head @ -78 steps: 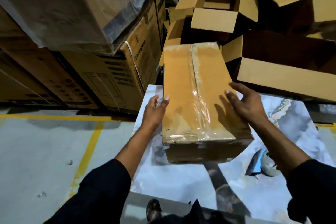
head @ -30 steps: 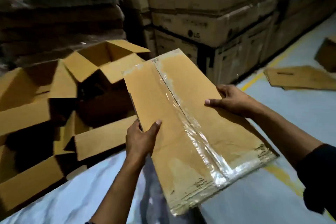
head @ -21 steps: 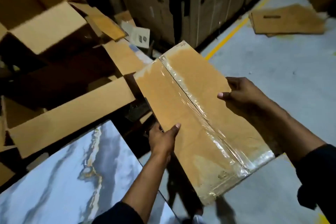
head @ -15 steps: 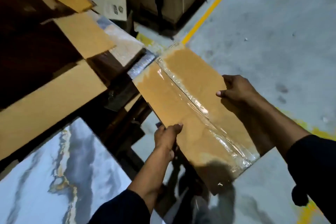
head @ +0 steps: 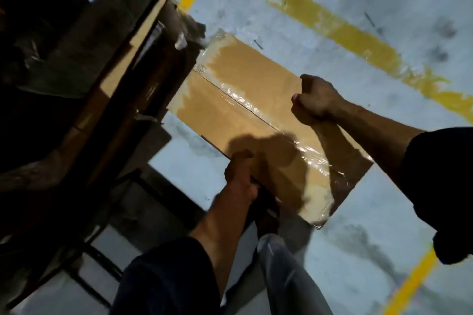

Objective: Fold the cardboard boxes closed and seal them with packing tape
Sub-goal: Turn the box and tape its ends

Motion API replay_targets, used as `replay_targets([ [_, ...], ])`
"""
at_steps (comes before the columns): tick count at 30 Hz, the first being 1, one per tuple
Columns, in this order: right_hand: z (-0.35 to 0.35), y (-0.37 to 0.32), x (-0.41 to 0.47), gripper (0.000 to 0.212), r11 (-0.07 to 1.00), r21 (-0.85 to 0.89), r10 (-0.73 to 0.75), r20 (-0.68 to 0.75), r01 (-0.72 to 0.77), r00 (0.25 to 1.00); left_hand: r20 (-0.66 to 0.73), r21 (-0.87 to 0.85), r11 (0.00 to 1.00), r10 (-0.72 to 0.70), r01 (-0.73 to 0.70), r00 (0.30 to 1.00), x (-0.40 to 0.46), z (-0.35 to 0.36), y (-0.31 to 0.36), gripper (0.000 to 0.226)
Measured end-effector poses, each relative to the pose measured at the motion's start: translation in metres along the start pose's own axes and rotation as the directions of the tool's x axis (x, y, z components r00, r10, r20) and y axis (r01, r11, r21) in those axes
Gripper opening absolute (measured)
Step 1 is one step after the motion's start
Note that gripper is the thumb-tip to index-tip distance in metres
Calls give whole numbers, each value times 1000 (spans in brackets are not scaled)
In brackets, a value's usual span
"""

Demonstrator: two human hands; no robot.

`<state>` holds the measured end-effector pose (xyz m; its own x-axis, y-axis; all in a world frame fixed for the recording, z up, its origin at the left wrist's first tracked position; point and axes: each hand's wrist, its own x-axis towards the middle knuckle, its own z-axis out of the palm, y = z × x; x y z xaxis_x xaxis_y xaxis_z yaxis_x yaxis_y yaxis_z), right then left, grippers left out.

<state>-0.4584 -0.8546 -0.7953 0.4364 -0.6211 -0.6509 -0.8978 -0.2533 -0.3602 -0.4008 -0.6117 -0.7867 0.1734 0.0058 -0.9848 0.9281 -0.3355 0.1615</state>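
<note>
Sealed box carried over warehouse floor

Left hand point(head: 240, 174) and right hand point(head: 316, 101) grip opposite long edges of the flat brown taped cardboard box point(head: 245, 100), its long axis pointing away.

1 taped box point(head: 245, 100), 2 hands

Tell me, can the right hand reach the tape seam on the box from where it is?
Probably yes: the right hand grips the box edge beside the tape seam, with bare cardboard between.
</note>
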Motion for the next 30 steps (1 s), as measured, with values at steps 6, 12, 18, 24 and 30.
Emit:
replay_targets([
  [6, 34, 3, 55, 49, 997, -68, -37, 37, 39, 999, 51, -53, 998, 25, -23, 998, 53, 13, -4, 10],
  [12, 63, 45, 94, 57, 996, -66, -60, 85, 66, 995, 2, -72, 996, 60, -59, 998, 107, 24, -7, 16],
  [18, 76, 63, 104, 116, 971, -230, -42, 83, 61, 996, 26, -15, 998, 59, -59, 998, 105, 35, -4, 19],
  [24, 64, 52, 43, 112, 968, -227, -71, 146, 103, 987, -59, 180, 980, 95, -83, 994, 53, 30, 22, 13],
  [30, 7, 3, -87, 53, 974, 49, -226, 96, 222, 969, 58, 126, 974, 184, -190, 981, -67, 23, 56, 9],
])
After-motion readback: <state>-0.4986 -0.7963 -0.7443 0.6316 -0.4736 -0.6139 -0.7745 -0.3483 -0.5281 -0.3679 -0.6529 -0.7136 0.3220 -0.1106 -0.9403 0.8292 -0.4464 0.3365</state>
